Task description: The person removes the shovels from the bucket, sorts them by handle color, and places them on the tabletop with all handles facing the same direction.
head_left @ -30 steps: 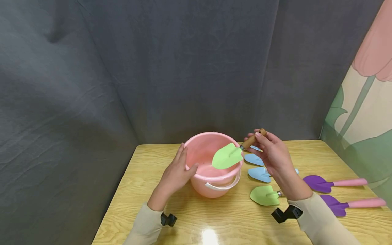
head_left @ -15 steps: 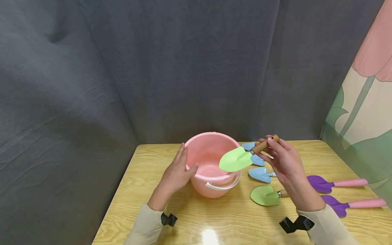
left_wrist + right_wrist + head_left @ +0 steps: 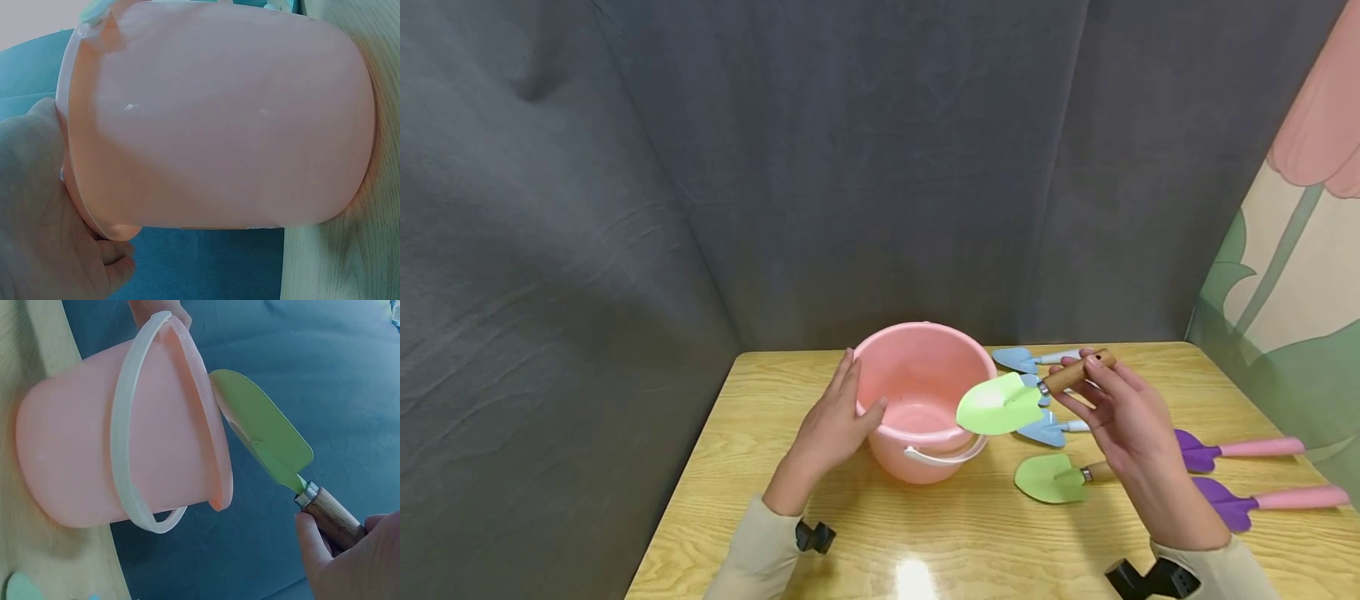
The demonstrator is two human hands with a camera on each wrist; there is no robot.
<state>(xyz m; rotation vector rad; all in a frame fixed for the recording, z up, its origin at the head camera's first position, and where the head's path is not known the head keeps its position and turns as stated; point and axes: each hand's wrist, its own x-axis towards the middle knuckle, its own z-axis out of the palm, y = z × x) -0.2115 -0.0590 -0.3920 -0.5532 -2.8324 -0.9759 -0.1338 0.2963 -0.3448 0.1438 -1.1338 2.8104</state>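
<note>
A pink bucket (image 3: 902,457) with a white handle (image 3: 946,457) stands upright on the table. My left hand (image 3: 831,423) holds its rim on the left side, also seen in the left wrist view, where the bucket wall (image 3: 219,119) fills most of the picture. Between thumb and fingers, my right hand (image 3: 1127,421) pinches the wooden grip of a light green trowel (image 3: 997,407). The blade points left, with its tip overlapping the bucket's right rim in the head view. From the right wrist, the trowel blade (image 3: 265,428) shows close beside the bucket's mouth.
Right of the bucket lie several blue trowels (image 3: 1042,429), partly covered by the held one. Nearer me is a second green trowel (image 3: 1049,479). Two purple trowels with pink handles (image 3: 1300,497) lie farther right. A dark curtain (image 3: 880,167) hangs behind the wooden table (image 3: 760,517).
My right hand has moved right and slightly down with the green trowel, taking most of its blade out from over the bucket's opening. The left hand and bucket stay put.
</note>
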